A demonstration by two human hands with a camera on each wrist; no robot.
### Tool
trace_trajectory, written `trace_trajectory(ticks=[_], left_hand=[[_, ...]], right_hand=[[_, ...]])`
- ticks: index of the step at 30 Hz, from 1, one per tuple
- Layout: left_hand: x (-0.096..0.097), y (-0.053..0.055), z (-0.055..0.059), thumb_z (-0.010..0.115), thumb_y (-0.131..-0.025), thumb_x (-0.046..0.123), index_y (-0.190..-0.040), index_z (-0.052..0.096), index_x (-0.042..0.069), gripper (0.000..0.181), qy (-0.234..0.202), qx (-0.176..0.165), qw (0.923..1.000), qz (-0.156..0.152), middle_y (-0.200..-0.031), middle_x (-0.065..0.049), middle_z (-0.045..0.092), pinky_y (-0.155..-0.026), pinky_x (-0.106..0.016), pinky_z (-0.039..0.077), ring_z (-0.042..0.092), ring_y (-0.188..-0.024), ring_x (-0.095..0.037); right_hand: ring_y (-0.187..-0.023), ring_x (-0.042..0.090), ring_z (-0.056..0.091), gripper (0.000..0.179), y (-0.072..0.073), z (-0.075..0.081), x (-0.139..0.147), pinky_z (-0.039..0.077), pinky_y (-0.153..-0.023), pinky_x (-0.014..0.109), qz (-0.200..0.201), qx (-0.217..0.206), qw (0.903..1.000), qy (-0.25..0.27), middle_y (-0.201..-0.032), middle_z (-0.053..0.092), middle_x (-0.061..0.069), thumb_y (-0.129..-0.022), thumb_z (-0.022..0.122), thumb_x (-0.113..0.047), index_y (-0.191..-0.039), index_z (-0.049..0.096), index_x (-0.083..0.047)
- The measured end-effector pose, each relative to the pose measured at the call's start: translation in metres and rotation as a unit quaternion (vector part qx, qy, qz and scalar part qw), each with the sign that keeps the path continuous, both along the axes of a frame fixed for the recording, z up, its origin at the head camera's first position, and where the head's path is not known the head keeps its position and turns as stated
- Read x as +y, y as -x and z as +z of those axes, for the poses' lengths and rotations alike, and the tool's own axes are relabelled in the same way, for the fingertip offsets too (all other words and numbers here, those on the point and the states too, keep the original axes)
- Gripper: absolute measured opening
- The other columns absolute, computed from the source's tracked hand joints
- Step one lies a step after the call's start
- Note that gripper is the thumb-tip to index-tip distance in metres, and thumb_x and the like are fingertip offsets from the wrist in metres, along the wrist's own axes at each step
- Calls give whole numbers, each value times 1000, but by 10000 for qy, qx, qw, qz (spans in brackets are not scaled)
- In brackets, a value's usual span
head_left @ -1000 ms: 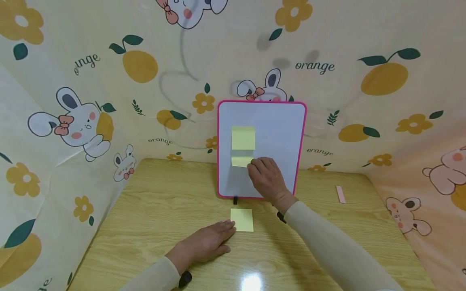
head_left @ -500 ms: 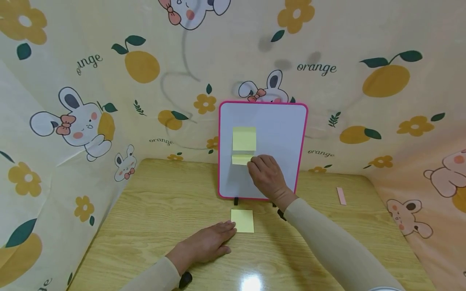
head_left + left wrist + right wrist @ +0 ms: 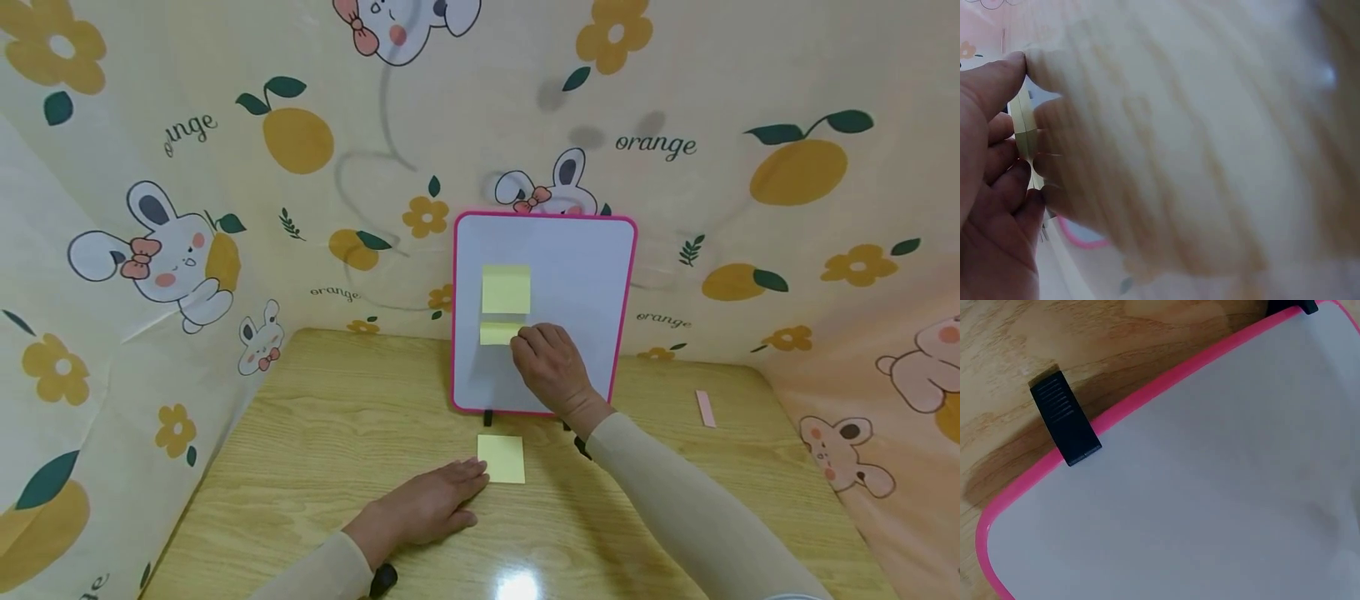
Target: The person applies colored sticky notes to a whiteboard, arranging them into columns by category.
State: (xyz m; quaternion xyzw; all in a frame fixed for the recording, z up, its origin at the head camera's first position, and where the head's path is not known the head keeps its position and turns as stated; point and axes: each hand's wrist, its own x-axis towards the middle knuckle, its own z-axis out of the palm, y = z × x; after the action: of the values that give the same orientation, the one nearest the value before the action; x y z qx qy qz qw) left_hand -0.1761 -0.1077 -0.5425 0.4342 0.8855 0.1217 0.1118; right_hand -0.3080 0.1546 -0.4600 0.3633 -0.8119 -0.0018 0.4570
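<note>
A pink-edged whiteboard [image 3: 573,271] stands upright on the table, leaning back. On it a yellow sticky note [image 3: 506,290] sits above a second yellow sticky note [image 3: 497,334], which bends out from the board. My right hand [image 3: 553,371], fingers curled, pinches the lower note at its right side; the fingertips are hidden in the head view. My left hand [image 3: 431,504] lies on the table, its fingertips touching the left edge of a square yellow sticky note pad [image 3: 510,459]. In the left wrist view the left hand [image 3: 997,187] has its fingers extended.
Black clips [image 3: 1066,419] grip the board's lower edge as feet. A thin pink strip [image 3: 705,409] lies at the table's right. Behind and at both sides hangs a patterned cloth [image 3: 660,75] with rabbits and oranges. Light glares on the table [image 3: 300,433] near the front.
The whole head view has shifted slightly down and right. Both hands keep nearly the same places; the lower note's fold changes a little under the right hand.
</note>
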Motion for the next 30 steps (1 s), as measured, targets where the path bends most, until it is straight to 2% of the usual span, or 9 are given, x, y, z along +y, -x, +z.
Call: trace_trajectory(ticks=[10, 16, 23, 30], left_hand=[[1, -1, 2, 56, -110, 38, -161, 43, 8, 60, 11, -38, 10000, 60, -170, -7, 37, -131, -38, 31, 34, -159, -24], [1, -1, -1, 56, -110, 39, -161, 44, 10, 61, -10, -56, 9999, 94, -171, -5, 37, -130, -38, 32, 34, -159, -24], [2, 0, -2, 56, -110, 40, -161, 44, 10, 61, 13, -26, 9999, 101, -171, -5, 37, -130, -39, 32, 34, -159, -23], [2, -1, 0, 56, -110, 40, -161, 45, 10, 60, 53, -72, 9999, 125, -171, -5, 37, -130, -38, 33, 34, -159, -23]], right_hand=[[-99, 29, 67, 12, -3, -9, 0, 60, -93, 41, -321, -469, 9982, -173, -102, 68, 9, -98, 70, -14, -102, 63, -5], [-120, 31, 63, 43, -5, -20, 0, 54, -107, 44, -657, -674, 9943, -499, -127, 68, 14, -96, 76, -29, -128, 66, -1], [-151, 32, 44, 69, -7, -28, -7, 32, -129, 51, -1136, -1239, 9827, -781, -161, 50, 16, -103, 62, -44, -157, 48, -2], [-162, 31, 25, 82, -17, -31, -13, 19, -133, 54, -1712, -1750, 9650, -938, -172, 31, 17, -106, 54, -52, -165, 29, 1]])
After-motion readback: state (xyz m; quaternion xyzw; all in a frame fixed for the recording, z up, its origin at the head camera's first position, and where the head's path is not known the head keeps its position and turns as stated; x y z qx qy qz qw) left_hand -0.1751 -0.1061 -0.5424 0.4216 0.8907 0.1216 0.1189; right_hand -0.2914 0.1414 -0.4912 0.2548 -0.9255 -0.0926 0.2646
